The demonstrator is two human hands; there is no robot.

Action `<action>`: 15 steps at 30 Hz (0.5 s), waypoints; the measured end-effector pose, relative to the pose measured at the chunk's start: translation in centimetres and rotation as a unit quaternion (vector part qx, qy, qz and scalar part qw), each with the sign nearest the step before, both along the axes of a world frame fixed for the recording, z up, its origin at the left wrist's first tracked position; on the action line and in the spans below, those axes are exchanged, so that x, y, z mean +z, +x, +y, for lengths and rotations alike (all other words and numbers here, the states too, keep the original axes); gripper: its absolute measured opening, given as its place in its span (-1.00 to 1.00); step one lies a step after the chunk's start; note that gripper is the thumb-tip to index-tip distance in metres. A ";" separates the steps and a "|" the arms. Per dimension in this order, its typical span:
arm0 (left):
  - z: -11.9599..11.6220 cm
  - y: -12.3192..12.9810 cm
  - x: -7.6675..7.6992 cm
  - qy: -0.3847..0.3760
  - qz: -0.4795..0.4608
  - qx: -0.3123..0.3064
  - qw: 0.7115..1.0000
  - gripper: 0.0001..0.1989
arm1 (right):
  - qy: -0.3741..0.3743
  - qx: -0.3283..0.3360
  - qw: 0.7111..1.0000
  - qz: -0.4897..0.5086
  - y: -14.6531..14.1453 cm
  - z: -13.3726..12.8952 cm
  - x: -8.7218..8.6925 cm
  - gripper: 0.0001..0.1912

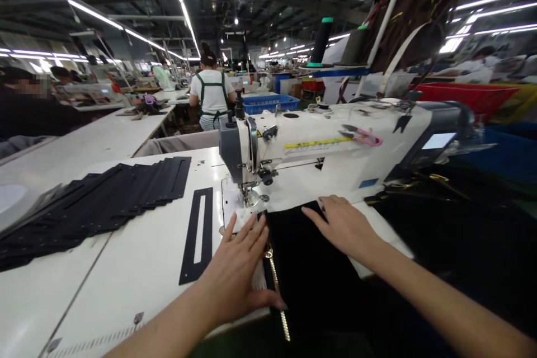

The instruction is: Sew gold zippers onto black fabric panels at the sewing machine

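Left hand (241,268) laid palm-down, fingers spread and pointing forward, thumb stretched out to the right across the gold zip (274,274); nothing appears to be gripped. Right hand (342,224) rests ahead and to the right of it, wrist low, forearm slanting in from the right, thumb parted from the fingers on the far edge of the black fabric (310,263); whether a fold is pinched there I cannot tell. The fabric lies between and under both hands, its near part hanging toward me. Judged to be light, soft and limp, likely to ruck if pushed from one point; the zip looks stiffer and smoother, perhaps slippery under the thumb. Best hold, I think: flat fingers beside the zip and a light hold at the far right corner, pressing rather than pinching. Just beyond my left fingertips is the needle area of the sewing machine (310,140), whose arm runs off behind my right hand. Left of my left hand, a slotted black piece (191,238) lies flat on the white desk (138,268); farther left, a fanned row of black pieces (100,196). Beyond my right hand, pink-handled snips (369,135) rest against the machine arm.
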State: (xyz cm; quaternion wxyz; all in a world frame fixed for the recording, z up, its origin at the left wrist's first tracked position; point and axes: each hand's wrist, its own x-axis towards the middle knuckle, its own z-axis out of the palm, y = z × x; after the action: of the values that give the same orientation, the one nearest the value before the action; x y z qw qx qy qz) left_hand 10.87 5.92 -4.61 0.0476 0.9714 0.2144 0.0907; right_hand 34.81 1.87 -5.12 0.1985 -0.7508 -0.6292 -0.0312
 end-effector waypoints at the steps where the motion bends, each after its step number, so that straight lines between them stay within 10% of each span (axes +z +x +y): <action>1: 0.2 0.3 0.2 -0.009 0.009 0.001 1.000 -0.01 | -0.013 -0.008 1.000 0.006 0.9 0.9 -0.4 -0.68; 15: 2.8 0.4 -0.4 0.028 0.030 0.088 0.995 -0.13 | -0.023 0.019 0.991 -0.128 -2.0 6.0 -0.4 -0.76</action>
State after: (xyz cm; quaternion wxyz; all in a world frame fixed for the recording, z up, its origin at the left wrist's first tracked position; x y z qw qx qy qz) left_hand 11.24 8.77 -4.99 0.0056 0.9521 0.2975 0.0710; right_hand 32.81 7.89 -5.55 0.1001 -0.7328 -0.6642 -0.1087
